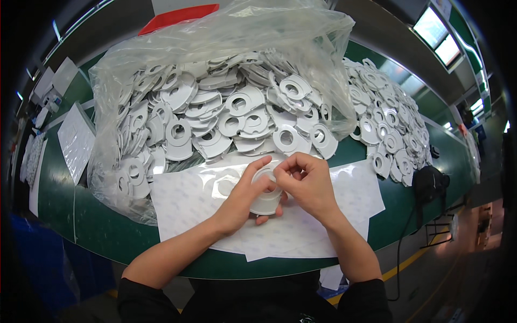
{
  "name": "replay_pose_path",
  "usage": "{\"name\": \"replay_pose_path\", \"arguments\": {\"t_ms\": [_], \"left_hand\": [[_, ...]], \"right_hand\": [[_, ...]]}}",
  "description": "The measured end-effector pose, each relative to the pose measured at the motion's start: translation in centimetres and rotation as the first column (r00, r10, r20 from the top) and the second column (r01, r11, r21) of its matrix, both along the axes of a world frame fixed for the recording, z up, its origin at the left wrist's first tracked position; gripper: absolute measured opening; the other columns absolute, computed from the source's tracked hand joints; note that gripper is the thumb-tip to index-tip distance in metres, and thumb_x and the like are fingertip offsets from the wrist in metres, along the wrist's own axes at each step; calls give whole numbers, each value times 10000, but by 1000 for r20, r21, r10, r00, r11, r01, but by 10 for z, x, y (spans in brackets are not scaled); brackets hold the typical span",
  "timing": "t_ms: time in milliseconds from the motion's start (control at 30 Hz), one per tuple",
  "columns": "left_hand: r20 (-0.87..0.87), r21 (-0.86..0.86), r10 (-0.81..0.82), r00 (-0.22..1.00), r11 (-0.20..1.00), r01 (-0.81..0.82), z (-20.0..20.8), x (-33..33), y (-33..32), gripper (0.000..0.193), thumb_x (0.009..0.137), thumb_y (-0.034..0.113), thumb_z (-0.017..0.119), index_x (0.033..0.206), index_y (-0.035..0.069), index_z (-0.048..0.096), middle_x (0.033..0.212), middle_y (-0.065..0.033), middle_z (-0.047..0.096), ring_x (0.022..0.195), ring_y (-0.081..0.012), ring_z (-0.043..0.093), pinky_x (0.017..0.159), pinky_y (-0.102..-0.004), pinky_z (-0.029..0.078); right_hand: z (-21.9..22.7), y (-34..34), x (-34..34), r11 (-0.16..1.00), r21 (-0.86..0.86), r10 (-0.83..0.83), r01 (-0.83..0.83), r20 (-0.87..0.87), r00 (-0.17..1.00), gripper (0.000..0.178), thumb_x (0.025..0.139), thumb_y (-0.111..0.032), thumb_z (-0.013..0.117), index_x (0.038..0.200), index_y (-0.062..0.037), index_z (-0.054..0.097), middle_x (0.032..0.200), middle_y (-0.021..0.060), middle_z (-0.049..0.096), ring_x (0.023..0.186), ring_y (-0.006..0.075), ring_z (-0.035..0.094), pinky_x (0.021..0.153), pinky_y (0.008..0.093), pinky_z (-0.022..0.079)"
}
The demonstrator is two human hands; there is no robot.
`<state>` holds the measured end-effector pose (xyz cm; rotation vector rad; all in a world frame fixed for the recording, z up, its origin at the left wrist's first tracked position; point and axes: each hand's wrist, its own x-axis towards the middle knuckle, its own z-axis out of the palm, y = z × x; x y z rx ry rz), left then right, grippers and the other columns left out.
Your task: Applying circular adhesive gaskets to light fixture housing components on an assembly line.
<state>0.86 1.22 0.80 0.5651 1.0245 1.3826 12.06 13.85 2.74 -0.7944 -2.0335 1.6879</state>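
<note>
My left hand [240, 200] is closed around a white plastic part [265, 206] with a round hole, its thumb and fingers at the rim. My right hand [308, 180] is in a pinch at the part's upper right edge; whatever lies between its fingertips is too small or hidden to make out. Beneath both hands, overlapping white sheets [307, 238] with a faint pattern and glossy patches lie on the green table [344, 262].
Beyond the sheets, a clear plastic bag [110, 183] lies open around a heap of similar white parts [212, 107]. Another heap [390, 126] spreads at the right, near a black object [431, 183] with a cable. A red tray [175, 19] stands behind; a white board [76, 141] leans left.
</note>
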Motion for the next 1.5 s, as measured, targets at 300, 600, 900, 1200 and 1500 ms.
{"name": "replay_pose_path", "arguments": {"t_ms": [300,600,900,1200,1500], "left_hand": [[-39,-52,-106,994,993,104,-2,-3,-1,928,798,797,57,1482,170,39,1031,-160,568,751,-211,615,449,-230,382],[-19,-138,-158,987,979,154,6,-6,2,954,787,809,50,1488,162,39,1025,-150,575,749,-209,605,456,-243,377],[141,-204,-135,981,965,163,5,-12,6,928,805,794,63,1479,162,150,994,-92,584,679,-241,610,412,-260,357],[209,-99,-178,962,974,202,3,-16,6,912,829,779,90,1467,128,136,917,-152,588,671,-239,607,407,-255,320],[219,-76,-182,958,976,203,3,-16,5,890,837,767,89,1444,123,184,897,-152,586,660,-233,609,392,-240,310]], "right_hand": [[1,-6,1,966,255,-66,33,121,990,292,732,-266,734,668,-22,587,558,48,596,441,119,551,432,252,403],[8,-11,1,701,711,-126,-56,201,971,440,627,-386,778,599,-58,487,507,51,509,467,195,524,436,318,384],[20,0,14,808,532,72,-253,337,939,385,629,-301,799,739,-25,554,628,61,564,568,158,540,515,273,423],[25,1,17,935,293,140,-199,209,968,181,806,-130,651,854,39,610,733,105,650,617,173,616,570,287,473],[22,-3,12,925,356,60,-135,215,975,145,810,-100,604,808,45,604,687,92,635,581,125,572,552,253,451]]}}
